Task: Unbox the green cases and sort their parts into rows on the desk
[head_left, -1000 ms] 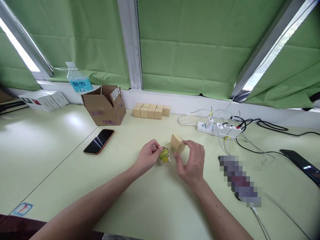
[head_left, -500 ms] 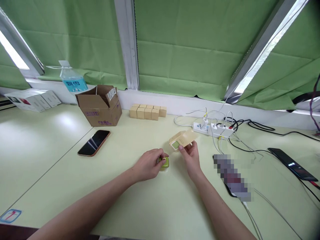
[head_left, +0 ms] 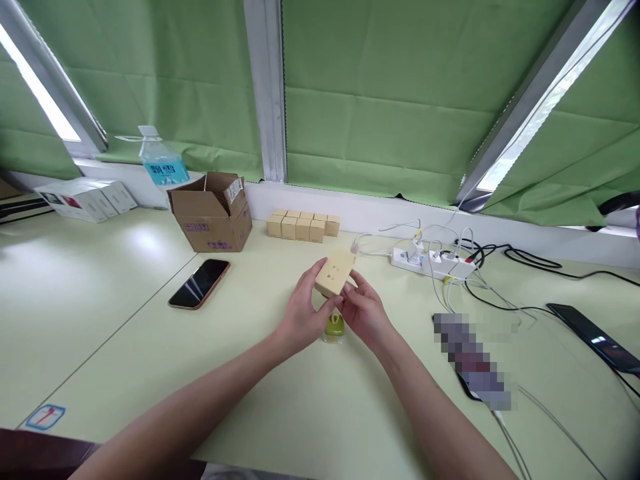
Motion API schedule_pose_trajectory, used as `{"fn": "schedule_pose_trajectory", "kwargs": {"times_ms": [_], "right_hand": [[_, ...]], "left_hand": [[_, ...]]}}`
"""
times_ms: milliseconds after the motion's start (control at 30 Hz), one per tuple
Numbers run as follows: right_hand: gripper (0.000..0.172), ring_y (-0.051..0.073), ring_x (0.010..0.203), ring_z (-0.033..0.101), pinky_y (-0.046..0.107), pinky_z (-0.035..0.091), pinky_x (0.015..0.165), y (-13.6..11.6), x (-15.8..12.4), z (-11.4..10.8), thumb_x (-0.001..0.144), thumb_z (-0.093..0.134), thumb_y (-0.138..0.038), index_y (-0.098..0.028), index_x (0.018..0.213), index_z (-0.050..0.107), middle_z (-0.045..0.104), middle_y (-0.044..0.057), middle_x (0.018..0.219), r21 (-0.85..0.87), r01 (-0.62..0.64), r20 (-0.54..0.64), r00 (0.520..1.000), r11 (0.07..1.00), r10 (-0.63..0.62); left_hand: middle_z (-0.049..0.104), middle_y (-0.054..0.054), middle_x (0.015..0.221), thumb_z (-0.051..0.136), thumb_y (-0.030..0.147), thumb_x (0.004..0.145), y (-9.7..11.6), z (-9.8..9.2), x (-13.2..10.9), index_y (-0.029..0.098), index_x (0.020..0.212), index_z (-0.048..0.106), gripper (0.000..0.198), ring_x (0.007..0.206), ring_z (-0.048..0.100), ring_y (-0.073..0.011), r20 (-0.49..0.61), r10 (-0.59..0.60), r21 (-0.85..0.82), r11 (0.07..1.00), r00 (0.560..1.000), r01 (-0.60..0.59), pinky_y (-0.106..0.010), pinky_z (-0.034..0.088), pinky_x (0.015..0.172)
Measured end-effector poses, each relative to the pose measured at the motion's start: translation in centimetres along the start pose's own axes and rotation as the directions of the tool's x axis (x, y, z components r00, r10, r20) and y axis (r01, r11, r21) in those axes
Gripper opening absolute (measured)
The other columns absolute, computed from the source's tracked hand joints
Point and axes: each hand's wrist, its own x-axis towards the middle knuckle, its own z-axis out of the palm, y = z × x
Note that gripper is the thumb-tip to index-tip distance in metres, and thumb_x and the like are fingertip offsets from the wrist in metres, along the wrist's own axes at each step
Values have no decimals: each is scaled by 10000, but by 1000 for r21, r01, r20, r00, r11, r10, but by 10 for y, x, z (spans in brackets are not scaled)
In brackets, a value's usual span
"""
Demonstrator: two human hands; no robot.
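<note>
Between both hands I hold a small tan cardboard box [head_left: 334, 273], tilted above the table. My left hand [head_left: 306, 310] grips its left side, thumb along the near edge. My right hand [head_left: 367, 312] closes on its right, near end. Just below them, on the table, stands a small clear container with a green lid [head_left: 334, 327] that has a pale loop on top; neither hand appears to hold it. The fingers behind the box are partly hidden.
Several small tan boxes [head_left: 303, 227] line the back, beside an open brown carton [head_left: 215, 213]. A phone [head_left: 200, 284] lies at left. To the right are a white power strip [head_left: 433, 262] with tangled cables, a blurred-out device [head_left: 470, 360] and a black phone [head_left: 595, 337].
My left hand has let go of the green-lidded container and taken hold of the tan box. The box, open-flapped before, is turned and nearer the left hand.
</note>
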Motion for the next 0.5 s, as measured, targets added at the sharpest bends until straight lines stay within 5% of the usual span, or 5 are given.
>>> {"fn": "schedule_pose_trajectory", "kwargs": {"times_ms": [67, 167, 267, 400, 500], "right_hand": [[575, 202, 952, 754, 411, 594, 929, 1, 2, 2, 794, 900, -434, -302, 1272, 610, 784, 10, 1097, 37, 42, -42, 998, 998, -41], [546, 188, 973, 745, 366, 595, 890, -3, 1, 2, 839, 875, -447, -310, 1292, 604, 775, 10, 1137, 66, 79, -18, 997, 995, -78], [521, 181, 966, 727, 332, 595, 842, -6, -1, 0, 841, 880, -437, -303, 1277, 628, 764, 13, 1140, 29, 81, 19, 996, 996, -82], [452, 200, 939, 698, 355, 592, 817, -12, -5, -3, 841, 854, -505, -289, 1199, 680, 759, 26, 1114, -68, 73, 6, 997, 995, -72], [402, 215, 1013, 685, 361, 577, 828, -17, -8, -4, 901, 757, -553, -290, 1199, 697, 747, 44, 1206, -99, 101, 31, 995, 990, -98]], "left_hand": [[520, -117, 1621, 683, 236, 955, -3, 0, 8, 301, 1617, 403, 722, 1506, 488, -329, -24, 157, 132, 980, 987, -152, -516, 413, 1232], [419, -129, 1697, 610, 127, 964, -10, -1, 18, 300, 1629, 386, 723, 1562, 417, -330, 80, 392, 305, 866, 917, -397, -550, 392, 1239], [391, -137, 1712, 573, 101, 971, -12, 1, 21, 303, 1640, 358, 732, 1568, 409, -335, 190, 449, 296, 822, 873, -487, -581, 412, 1218], [446, -141, 1677, 619, 154, 968, -2, 7, 21, 299, 1619, 385, 707, 1536, 455, -343, 221, 389, 192, 882, 894, -431, -592, 405, 1222], [492, -122, 1641, 682, 247, 961, 6, 9, 20, 294, 1543, 469, 622, 1516, 476, -334, 121, 205, 24, 978, 971, -209, -532, 405, 1235]]}}
